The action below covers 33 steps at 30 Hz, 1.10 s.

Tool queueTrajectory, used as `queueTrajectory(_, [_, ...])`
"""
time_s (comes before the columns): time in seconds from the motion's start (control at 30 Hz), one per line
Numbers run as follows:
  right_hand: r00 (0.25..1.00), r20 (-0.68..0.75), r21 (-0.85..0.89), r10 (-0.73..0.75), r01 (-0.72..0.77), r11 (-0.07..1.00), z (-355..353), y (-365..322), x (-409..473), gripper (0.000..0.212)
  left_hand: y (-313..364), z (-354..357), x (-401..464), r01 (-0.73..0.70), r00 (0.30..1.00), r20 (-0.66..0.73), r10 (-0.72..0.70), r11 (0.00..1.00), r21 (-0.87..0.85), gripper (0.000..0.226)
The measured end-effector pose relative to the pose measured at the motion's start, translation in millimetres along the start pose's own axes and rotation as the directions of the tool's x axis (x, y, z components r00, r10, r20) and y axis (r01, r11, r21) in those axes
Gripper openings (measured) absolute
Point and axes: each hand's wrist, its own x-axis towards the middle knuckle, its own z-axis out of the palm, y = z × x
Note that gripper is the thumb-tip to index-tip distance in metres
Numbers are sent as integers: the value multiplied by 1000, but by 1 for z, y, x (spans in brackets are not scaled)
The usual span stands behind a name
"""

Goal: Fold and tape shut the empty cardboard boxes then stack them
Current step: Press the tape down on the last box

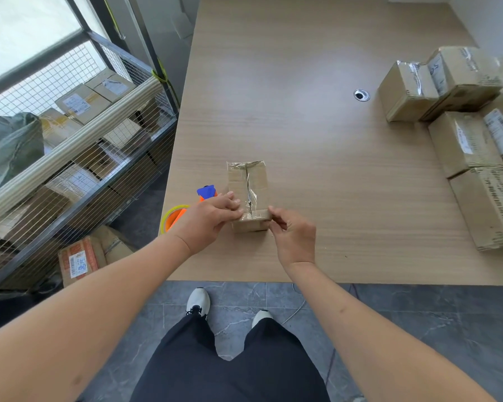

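A small cardboard box (249, 187) lies on the wooden table (302, 111) near its front left corner, with clear tape running along its top seam. My left hand (212, 216) holds the box's near left corner, fingers curled over the edge. At the near right corner my right hand (291, 233) pinches the box or the tape end there. Just left of the box, partly hidden behind my left hand, lies a tape dispenser (183, 208) with a blue and orange body and a yellow roll.
A stack of several taped cardboard boxes (462, 126) stands at the table's right side. A round cable grommet (361, 95) sits in the tabletop. Left of the table stands a wire cage trolley (70, 146) full of parcels. One parcel (82, 261) lies on the floor.
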Motion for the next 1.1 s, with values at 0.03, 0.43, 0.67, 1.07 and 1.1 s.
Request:
queueTrajectory(0.03, [999,8,-23,-33,33,999,-1,-1,-1,36,2,1,2,5,1000,-14,-4,1000,5,38])
queueTrajectory(0.43, [995,92,-407,49,-7,913,-29,-10,5,71,46,17,46,-105,991,86,106,994,-19,21])
queueTrajectory(0.67, [903,414,-563,111,158,811,-59,-18,24,102,47,1,53,-27,990,134,30,999,-25,36])
queueTrajectory(1.07, [817,573,-598,61,366,713,-61,-30,51,88,13,-11,22,71,945,319,-74,997,21,51])
queueTrajectory(1.1, [817,574,-599,53,375,708,-61,-29,52,88,11,-13,17,79,947,310,-80,997,17,50])
